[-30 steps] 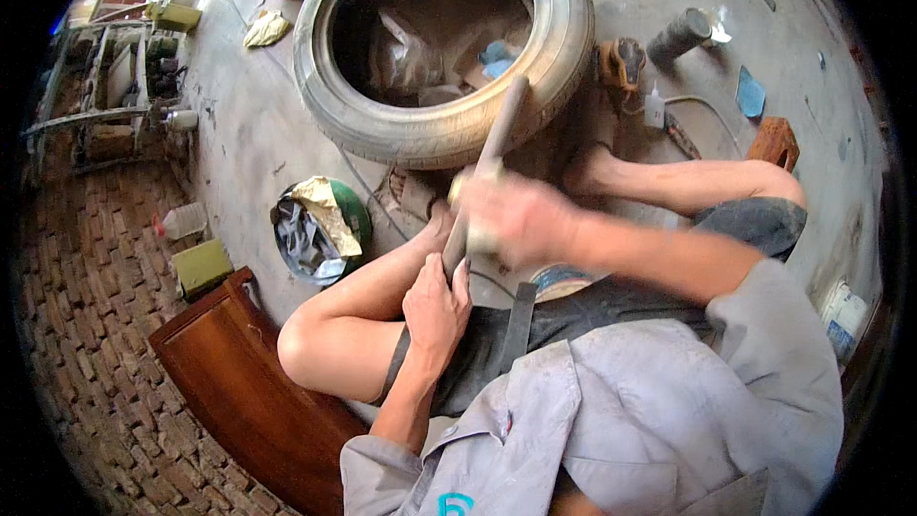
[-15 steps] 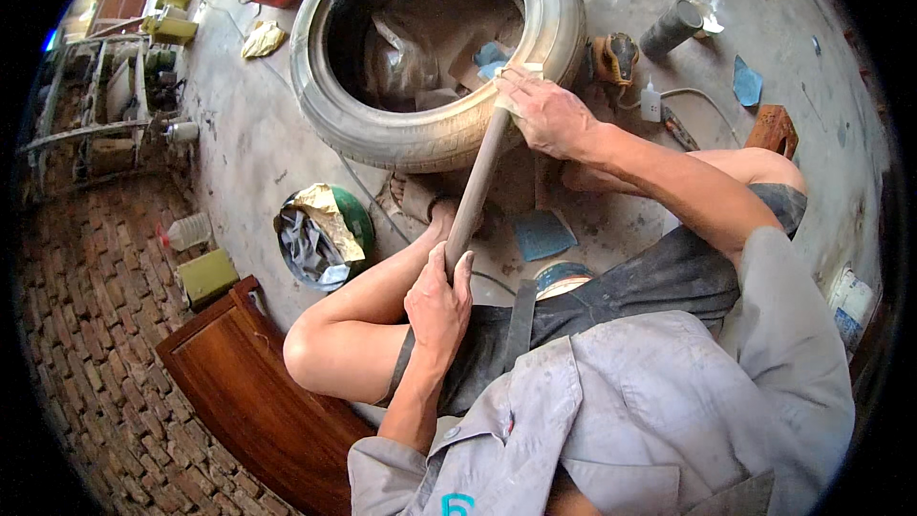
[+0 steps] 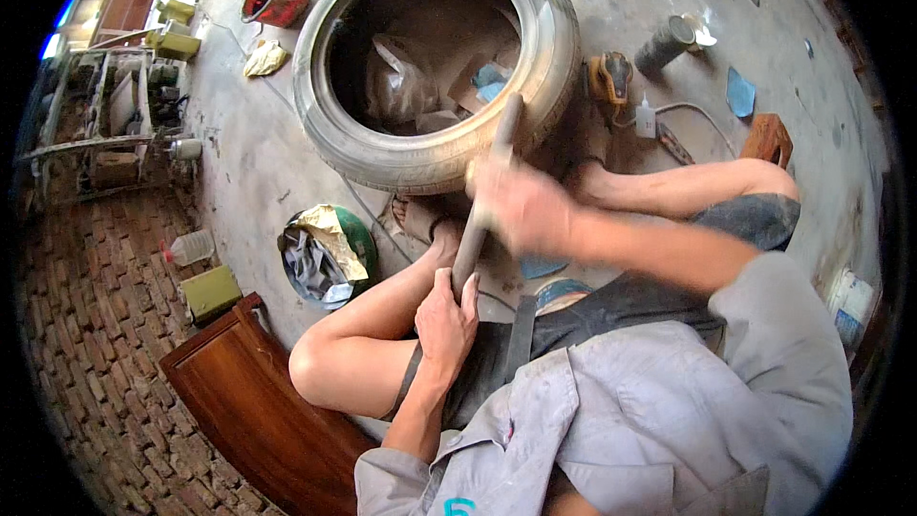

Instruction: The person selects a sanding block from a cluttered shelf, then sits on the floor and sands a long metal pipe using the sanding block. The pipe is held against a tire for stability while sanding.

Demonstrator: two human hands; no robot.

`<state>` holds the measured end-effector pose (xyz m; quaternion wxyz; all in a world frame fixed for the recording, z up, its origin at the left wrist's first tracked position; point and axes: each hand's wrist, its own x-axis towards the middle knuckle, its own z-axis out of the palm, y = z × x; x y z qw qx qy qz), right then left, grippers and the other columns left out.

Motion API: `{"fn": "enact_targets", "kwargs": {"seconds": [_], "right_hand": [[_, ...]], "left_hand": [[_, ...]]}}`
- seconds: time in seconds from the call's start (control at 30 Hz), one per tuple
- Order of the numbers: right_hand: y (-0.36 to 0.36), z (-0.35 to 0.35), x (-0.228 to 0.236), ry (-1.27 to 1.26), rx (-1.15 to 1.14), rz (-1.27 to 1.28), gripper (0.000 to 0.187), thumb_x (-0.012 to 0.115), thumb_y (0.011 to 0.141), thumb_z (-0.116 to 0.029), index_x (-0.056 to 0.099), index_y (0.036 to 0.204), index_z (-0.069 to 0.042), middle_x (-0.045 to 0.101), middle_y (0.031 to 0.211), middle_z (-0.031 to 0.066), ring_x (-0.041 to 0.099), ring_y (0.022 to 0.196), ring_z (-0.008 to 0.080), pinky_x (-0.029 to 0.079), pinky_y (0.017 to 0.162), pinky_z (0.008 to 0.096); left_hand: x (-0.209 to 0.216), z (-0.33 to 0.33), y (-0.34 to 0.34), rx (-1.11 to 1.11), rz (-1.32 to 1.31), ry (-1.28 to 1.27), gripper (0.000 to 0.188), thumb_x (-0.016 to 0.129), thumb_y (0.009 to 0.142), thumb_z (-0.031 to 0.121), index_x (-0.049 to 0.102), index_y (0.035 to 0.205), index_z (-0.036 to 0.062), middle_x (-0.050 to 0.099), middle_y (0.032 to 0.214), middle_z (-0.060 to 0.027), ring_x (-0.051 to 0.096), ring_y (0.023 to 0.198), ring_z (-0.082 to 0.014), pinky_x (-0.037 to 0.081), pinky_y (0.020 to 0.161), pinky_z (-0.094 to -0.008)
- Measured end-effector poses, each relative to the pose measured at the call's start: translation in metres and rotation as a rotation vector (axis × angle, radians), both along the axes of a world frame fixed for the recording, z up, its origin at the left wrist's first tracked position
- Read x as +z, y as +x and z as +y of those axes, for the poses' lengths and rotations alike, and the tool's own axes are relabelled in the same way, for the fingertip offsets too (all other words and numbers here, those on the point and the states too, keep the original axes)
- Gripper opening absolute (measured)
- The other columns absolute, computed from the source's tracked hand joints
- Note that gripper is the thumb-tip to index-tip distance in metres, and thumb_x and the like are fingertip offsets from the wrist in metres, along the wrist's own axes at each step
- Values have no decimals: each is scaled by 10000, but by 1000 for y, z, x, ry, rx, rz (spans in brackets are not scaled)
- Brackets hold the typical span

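Note:
A round wooden rod (image 3: 506,129) slants up from my lap, its far end against the rim of a dusty tyre (image 3: 382,158). My left hand (image 3: 444,325) is closed around the near end of the rod, thumb along its side. Partway up the rod, my right hand (image 3: 525,205) is blurred by motion and wrapped over it. A pale yellowish edge, apparently a piece of sandpaper (image 3: 471,175), shows at its fingers; most of it is hidden under the hand. Inside the tyre lie a clear plastic bag (image 3: 401,81) and blue scraps (image 3: 491,83).
A green bucket (image 3: 361,241) of crumpled sheets stands left of my leg. Right of the tyre are a yellow-and-black power tool (image 3: 611,76), a dark cylinder (image 3: 666,46) and a white power strip (image 3: 646,120) with its cord. A brown wooden panel (image 3: 258,392) lies at lower left.
My right hand has slid down the rod toward me, from the far end near the tyre rim, uncovering that end. My left hand keeps its hold on the near end.

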<state>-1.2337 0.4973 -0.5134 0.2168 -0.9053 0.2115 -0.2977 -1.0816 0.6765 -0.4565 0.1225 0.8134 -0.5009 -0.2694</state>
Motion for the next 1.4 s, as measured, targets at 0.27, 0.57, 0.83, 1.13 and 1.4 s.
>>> {"fn": "enact_targets", "kwargs": {"seconds": [0.27, 0.57, 0.83, 1.13, 1.4], "right_hand": [[-26, -89, -41, -113, -204, 118, 367, 593, 827, -118, 645, 1141, 64, 631, 1218, 264, 601, 1205, 419, 494, 1072, 444], [-13, -20, -2, 29, 61, 67, 363, 598, 840, -134, 632, 1151, 50, 666, 1213, 259, 653, 1178, 385, 521, 1056, 448], [5, 40, 12, 39, 82, 21, 364, 620, 848, -142, 651, 1166, 31, 645, 1256, 245, 605, 1265, 376, 480, 1112, 454], [-2, -28, -8, 297, 24, 179, 333, 613, 834, -147, 650, 1114, 28, 636, 1225, 276, 599, 1236, 402, 457, 1120, 481], [-18, -56, -29, 190, 21, 178, 305, 595, 843, -111, 646, 1098, 49, 644, 1200, 271, 614, 1196, 408, 511, 1044, 461]], "left_hand": [[-3, -9, -3, -16, -16, -113, 299, 714, 944, 266, 652, 1142, 52, 704, 898, -229, 694, 828, -428, 544, 736, -485], [-14, 6, 4, -9, -27, -144, 397, 720, 930, 231, 649, 1243, -3, 721, 1088, -221, 710, 969, -397, 566, 832, -438], [-11, 7, 3, -14, -23, -105, 371, 673, 973, 229, 621, 1250, -13, 703, 1082, -244, 697, 972, -414, 559, 841, -455], [-7, -1, -1, -36, -137, -144, 351, 684, 958, 193, 613, 1214, -36, 692, 1009, -231, 692, 912, -412, 557, 785, -455], [-6, -6, -3, -71, -184, -226, 379, 672, 973, 192, 616, 1281, -21, 689, 1032, -221, 695, 919, -394, 558, 784, -447]]}}
